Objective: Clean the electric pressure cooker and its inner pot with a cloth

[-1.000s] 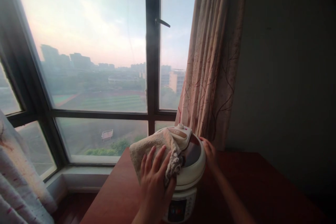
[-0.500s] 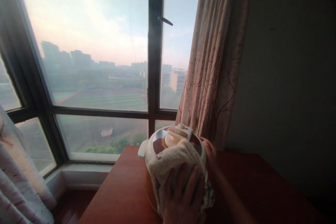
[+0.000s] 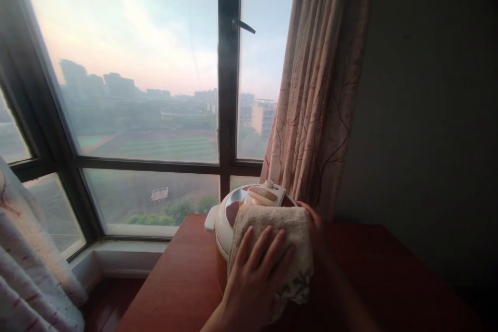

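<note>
A white and brown electric pressure cooker [image 3: 223, 225], its lid topped by a knob and steam valve, stands on the reddish-brown table. Over its front lies a beige cloth [image 3: 299, 241] with a dark pattern at its lower edge. My left hand [image 3: 254, 275] presses flat on this cloth, fingers spread against the cooker's front. On the cooker's far right side, my right hand [image 3: 313, 223] has its fingers curled around the edge where the side handle sits; the handle itself is mostly hidden. The cooker's lower front is covered by cloth and hand.
The table [image 3: 171, 275] ends at a left edge above a dark floor. Behind it are a large window [image 3: 151, 161] with a dark frame and a patterned curtain [image 3: 307, 114]. Another curtain [image 3: 35, 270] hangs at left. A dark wall [image 3: 420, 114] stands at right.
My left hand has shifted slightly left and up. The cloth, bunched before, now lies flatter, with a straight top edge covering more of the lid's front. My right hand stays in place.
</note>
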Motion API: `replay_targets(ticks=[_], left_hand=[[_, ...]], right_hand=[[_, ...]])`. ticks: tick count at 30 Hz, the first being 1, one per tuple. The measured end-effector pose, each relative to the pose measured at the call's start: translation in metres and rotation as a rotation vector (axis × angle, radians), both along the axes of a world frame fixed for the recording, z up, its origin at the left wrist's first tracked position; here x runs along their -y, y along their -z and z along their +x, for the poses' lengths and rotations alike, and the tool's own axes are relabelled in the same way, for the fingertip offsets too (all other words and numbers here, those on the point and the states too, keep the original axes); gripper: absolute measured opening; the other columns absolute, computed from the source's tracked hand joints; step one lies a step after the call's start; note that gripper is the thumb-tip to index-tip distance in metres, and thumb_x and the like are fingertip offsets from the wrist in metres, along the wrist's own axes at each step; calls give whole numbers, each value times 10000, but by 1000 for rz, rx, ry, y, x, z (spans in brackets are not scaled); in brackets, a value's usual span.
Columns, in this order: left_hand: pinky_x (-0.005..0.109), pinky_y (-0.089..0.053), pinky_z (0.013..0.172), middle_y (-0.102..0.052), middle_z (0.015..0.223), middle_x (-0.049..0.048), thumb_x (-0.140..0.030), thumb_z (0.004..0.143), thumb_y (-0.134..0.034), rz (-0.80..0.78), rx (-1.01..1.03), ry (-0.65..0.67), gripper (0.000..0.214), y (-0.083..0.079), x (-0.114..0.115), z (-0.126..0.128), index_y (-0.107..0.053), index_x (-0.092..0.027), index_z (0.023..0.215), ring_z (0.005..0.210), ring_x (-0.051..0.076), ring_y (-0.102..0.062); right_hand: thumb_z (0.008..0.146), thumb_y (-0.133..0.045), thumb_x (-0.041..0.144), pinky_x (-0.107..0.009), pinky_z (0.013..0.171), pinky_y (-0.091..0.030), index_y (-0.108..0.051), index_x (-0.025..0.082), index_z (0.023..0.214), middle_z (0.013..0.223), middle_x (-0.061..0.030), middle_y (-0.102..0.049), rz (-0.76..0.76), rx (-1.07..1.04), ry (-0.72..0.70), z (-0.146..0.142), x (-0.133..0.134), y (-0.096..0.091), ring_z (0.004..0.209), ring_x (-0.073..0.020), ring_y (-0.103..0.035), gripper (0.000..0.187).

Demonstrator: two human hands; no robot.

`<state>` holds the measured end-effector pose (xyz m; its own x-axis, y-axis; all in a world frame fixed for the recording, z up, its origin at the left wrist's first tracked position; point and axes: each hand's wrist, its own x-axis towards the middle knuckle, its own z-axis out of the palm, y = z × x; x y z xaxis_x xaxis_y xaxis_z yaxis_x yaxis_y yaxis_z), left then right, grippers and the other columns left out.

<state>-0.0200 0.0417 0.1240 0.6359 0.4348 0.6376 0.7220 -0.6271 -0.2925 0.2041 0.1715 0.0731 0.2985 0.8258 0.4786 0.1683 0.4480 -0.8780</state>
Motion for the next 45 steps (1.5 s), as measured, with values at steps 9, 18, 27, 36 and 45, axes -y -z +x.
replay_targets(ticks=[9, 18, 27, 36, 45], left_hand=[[544, -326, 1162, -460, 1540, 77, -303, 780, -628, -188, 538, -69, 698, 16, -26, -58, -478, -291, 1462, 1433, 361, -375], [427, -376, 1134, -543, 1471, 107, -384, 836, -556, -551, 682, -104, 588, -22, -91, -89, -585, -193, 1391, 1361, 320, -484], [326, -527, 771, -770, 913, 80, -350, 718, -608, -1140, 746, -10, 407, -54, -210, -63, -745, -106, 1014, 878, 266, -687], [303, -532, 728, -734, 936, 94, -316, 772, -559, -1174, 640, 199, 436, -82, -238, -2, -674, -92, 1128, 826, 219, -693], [273, -501, 631, -739, 733, 16, -187, 539, -773, -1233, 97, 279, 335, -106, -231, 47, -766, -162, 873, 691, 211, -654]], right_hand=[[856, -543, 615, -431, 917, -505, -757, 192, 1049, 1107, -125, -753, -28, -21, -41, 4, -9, 11, 1035, -322, -668, 512], [881, -523, 601, -426, 931, -499, -750, 188, 1077, 1133, -127, -745, 9, -8, -37, 7, -11, 14, 1058, -314, -667, 510], [876, -511, 597, -410, 906, -513, -758, 201, 1055, 1107, -116, -755, 4, -13, -4, 3, -8, 10, 1037, -306, -677, 500], [864, -529, 609, -411, 899, -514, -759, 198, 1065, 1104, -121, -757, -16, -29, 13, 0, -7, 10, 1036, -310, -680, 512], [844, -534, 659, -389, 802, -527, -752, 195, 882, 919, -94, -770, -68, -30, 41, 1, -6, 10, 902, -303, -687, 514]])
